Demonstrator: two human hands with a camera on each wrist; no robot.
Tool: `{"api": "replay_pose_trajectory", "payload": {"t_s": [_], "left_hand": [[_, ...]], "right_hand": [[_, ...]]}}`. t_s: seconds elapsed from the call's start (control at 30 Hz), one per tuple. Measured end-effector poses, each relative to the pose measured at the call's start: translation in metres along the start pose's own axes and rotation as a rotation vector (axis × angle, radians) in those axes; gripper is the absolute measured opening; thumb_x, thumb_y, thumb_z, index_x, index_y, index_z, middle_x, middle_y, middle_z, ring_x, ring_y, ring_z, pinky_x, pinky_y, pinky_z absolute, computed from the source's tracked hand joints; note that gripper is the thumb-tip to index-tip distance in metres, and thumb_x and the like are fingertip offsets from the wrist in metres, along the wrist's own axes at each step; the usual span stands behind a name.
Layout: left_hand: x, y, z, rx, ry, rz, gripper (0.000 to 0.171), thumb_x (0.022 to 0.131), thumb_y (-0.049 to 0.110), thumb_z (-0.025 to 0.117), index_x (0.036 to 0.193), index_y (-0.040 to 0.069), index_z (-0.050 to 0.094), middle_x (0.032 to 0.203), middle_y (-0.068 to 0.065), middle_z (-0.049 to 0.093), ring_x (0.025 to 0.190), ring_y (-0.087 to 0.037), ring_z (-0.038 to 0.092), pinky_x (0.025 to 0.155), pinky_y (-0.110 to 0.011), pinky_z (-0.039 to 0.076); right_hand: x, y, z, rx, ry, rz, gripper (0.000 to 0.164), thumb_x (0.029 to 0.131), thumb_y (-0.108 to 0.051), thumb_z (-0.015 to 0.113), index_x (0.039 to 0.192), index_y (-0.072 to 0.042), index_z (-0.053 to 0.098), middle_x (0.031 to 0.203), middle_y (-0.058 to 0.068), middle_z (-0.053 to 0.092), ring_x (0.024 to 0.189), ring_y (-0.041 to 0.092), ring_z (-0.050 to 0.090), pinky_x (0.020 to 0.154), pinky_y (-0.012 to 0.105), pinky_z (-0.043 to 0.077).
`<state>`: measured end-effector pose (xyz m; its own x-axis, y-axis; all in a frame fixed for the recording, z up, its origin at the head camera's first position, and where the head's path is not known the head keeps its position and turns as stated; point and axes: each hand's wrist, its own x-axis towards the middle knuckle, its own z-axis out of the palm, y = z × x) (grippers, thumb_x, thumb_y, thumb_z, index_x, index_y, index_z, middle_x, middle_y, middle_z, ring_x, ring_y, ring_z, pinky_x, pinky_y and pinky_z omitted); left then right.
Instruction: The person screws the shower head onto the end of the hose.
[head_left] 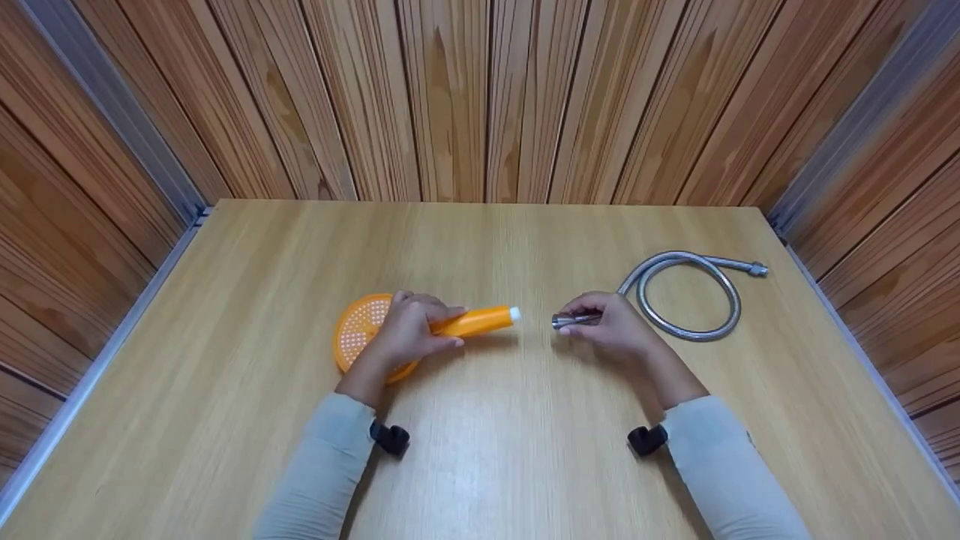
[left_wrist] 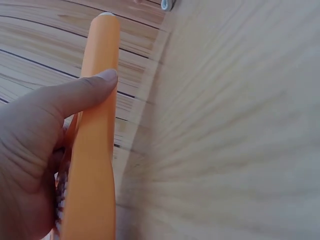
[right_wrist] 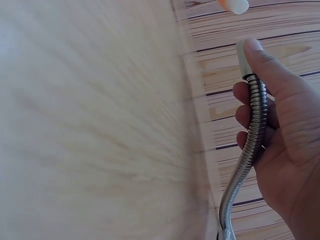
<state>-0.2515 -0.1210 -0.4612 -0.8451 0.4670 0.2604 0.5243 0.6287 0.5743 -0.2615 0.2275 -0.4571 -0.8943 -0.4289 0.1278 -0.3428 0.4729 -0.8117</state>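
My left hand (head_left: 411,328) grips an orange shower head (head_left: 480,322) by its handle, thumb along the side in the left wrist view. The white-tipped end of the handle points right, and the round perforated face lies at the left, partly behind the hand. My right hand (head_left: 611,324) holds one end of a metal shower hose (head_left: 688,334), thumb and fingers around the smooth end fitting (right_wrist: 243,60) and the ribbed tube. That fitting faces the white tip across a short gap. Behind the right hand the hose makes a loop on the table, its other end fitting (head_left: 758,269) pointing right.
The light wooden table (head_left: 480,247) reaches back to a wall of wood planks (head_left: 450,97). Plank walls with grey metal posts (head_left: 112,105) stand at both sides. A small black device (head_left: 390,439) sits at each wrist.
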Motion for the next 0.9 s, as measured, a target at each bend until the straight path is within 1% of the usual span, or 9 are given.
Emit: {"api": "replay_pose_trajectory", "payload": {"t_s": [0.17,0.27,0.33,0.43,0.57,0.7,0.77,0.9], "left_hand": [[0.000,0.010,-0.003,0.062,-0.005,0.043,0.045,0.079,0.032,0.083,0.120,0.018,0.071,0.099,0.005,0.072,0.091,-0.012,0.057,0.089,-0.038,0.026],[-0.002,0.017,-0.005,0.080,-0.005,0.061,0.046,0.079,0.032,0.082,0.121,0.018,0.070,0.100,0.005,0.071,0.092,-0.013,0.055,0.088,-0.038,0.026],[-0.003,0.021,-0.006,0.096,-0.008,0.074,0.046,0.079,0.032,0.082,0.121,0.019,0.070,0.100,0.006,0.071,0.092,-0.013,0.055,0.088,-0.037,0.026],[-0.003,0.028,-0.009,0.127,-0.013,0.097,0.046,0.079,0.033,0.082,0.121,0.020,0.070,0.100,0.005,0.071,0.093,-0.014,0.055,0.088,-0.038,0.026],[-0.002,0.034,-0.013,0.159,-0.026,0.121,0.046,0.079,0.035,0.082,0.122,0.021,0.070,0.100,0.005,0.071,0.093,-0.015,0.056,0.088,-0.039,0.025],[-0.001,0.038,-0.015,0.174,-0.039,0.129,0.046,0.080,0.036,0.081,0.122,0.022,0.070,0.099,0.005,0.071,0.092,-0.015,0.055,0.087,-0.038,0.025],[-0.001,0.040,-0.016,0.184,-0.038,0.135,0.046,0.079,0.035,0.082,0.122,0.022,0.070,0.098,0.004,0.071,0.091,-0.015,0.056,0.086,-0.038,0.025],[-0.002,0.043,-0.017,0.186,-0.033,0.136,0.046,0.078,0.031,0.083,0.121,0.021,0.070,0.097,0.003,0.071,0.091,-0.015,0.057,0.086,-0.039,0.026]], "right_hand": [[0.000,-0.007,-0.001,-0.043,-0.012,-0.137,0.019,0.083,-0.012,0.079,0.101,-0.009,0.075,0.095,0.002,0.071,0.087,0.019,0.063,0.080,0.028,0.050],[-0.002,-0.012,0.000,-0.051,-0.024,-0.195,0.019,0.082,-0.016,0.079,0.100,-0.011,0.076,0.093,-0.001,0.070,0.085,0.017,0.063,0.078,0.028,0.051],[-0.003,-0.015,0.001,-0.050,-0.026,-0.213,0.019,0.082,-0.019,0.080,0.100,-0.012,0.076,0.093,-0.003,0.069,0.084,0.016,0.062,0.077,0.027,0.051],[-0.005,-0.020,0.003,-0.060,-0.006,-0.235,0.020,0.081,-0.019,0.081,0.099,-0.013,0.077,0.091,-0.005,0.069,0.082,0.015,0.062,0.075,0.027,0.051],[-0.005,-0.024,0.005,-0.105,0.059,-0.275,0.020,0.080,-0.019,0.082,0.098,-0.011,0.077,0.089,-0.006,0.069,0.079,0.014,0.062,0.072,0.026,0.052],[-0.007,-0.028,0.007,-0.142,0.111,-0.308,0.021,0.079,-0.020,0.082,0.097,-0.011,0.076,0.088,-0.006,0.069,0.078,0.013,0.061,0.070,0.027,0.052],[-0.008,-0.031,0.008,-0.144,0.118,-0.328,0.021,0.079,-0.020,0.083,0.097,-0.010,0.076,0.087,-0.005,0.068,0.077,0.013,0.060,0.069,0.030,0.053],[-0.008,-0.036,0.011,-0.155,0.120,-0.354,0.023,0.077,-0.019,0.084,0.097,-0.009,0.076,0.086,-0.004,0.068,0.075,0.013,0.059,0.067,0.030,0.053]]}}
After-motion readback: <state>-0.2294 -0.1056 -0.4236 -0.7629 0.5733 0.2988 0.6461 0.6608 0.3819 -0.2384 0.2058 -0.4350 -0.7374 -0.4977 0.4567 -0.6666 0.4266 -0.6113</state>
